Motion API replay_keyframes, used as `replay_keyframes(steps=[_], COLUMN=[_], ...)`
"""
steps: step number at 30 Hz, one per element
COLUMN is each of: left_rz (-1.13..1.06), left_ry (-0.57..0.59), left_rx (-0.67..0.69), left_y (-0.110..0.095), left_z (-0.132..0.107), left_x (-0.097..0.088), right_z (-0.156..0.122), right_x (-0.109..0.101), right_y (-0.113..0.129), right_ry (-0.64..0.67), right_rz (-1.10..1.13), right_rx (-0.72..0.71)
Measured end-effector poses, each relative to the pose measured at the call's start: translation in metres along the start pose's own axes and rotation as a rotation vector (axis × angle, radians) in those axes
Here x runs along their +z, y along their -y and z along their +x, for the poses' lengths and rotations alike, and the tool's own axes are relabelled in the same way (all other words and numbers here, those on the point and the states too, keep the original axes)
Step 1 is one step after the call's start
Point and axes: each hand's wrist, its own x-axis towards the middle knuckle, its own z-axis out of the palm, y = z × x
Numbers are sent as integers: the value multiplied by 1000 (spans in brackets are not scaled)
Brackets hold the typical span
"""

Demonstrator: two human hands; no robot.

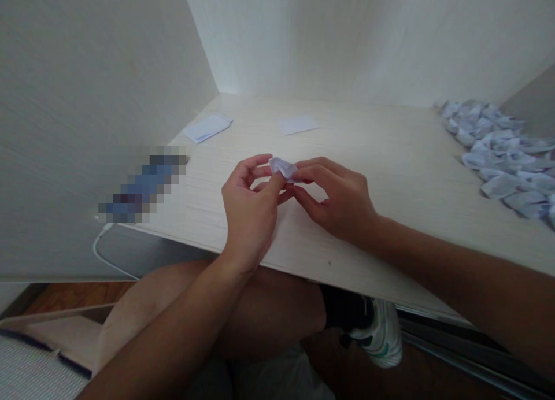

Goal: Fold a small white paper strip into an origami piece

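A small folded piece of white paper point(282, 167) is held up between my two hands, just above the tabletop. My left hand point(254, 200) pinches it from the left, with the thumb pressed on its lower front. From the right, my right hand point(340, 197) grips its edge between thumb and fingertips. Part of the folded paper is hidden behind the fingers. Beyond the hands lies a flat white paper sheet point(299, 125), and a small stack of white paper point(208, 128) rests farther left.
Many folded paper pieces point(498, 151) are heaped at the right. A blurred-out phone-like object point(145, 186) with a white cable point(96, 247) lies at the table's left edge. Pale panels point(347, 41) enclose the white table point(403, 157). My leg point(277, 313) is under its front edge.
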Motion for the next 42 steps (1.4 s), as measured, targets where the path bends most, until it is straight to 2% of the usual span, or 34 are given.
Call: replay_keyframes(steps=[3,6,9,12,14,18,21,23,26,29,32,37,42], left_rz=[68,235,459,647,692,641,562,513,453,450,540,774,915], left_ry=[110,281,534,680,753,888,893,861,794,763,765,720,690], left_rx=[-42,63,199,282,252,19,-159,-236,-257,-221,-64,377,578], left_y=[-4,-14,-30,-46,-52,-56,-54,-52,-50,-50,-49,-41,-32], left_z=[7,18,29,38,40,41,41,43,45,44,40,35,37], left_x=[-10,-26,-44,-58,-64,-68,-67,-65,-64,-63,-63,-61,-58], right_z=[0,1,5,9,11,10,9,9,9,9,9,9,8], right_x=[-1,-1,-1,-3,-5,-9,-9,-9,-7,-5,-3,-1,2], right_y=[-1,-4,-9,-14,-14,-11,-8,-6,-4,-1,-2,-3,-2], right_ry=[-9,0,60,217,316,423,462,441,379,311,279,236,207], right_rz=[40,177,471,799,962,1178,1227,1212,1166,1139,1131,1087,997], right_rx=[38,218,429,533,608,762,805,805,794,774,777,848,855])
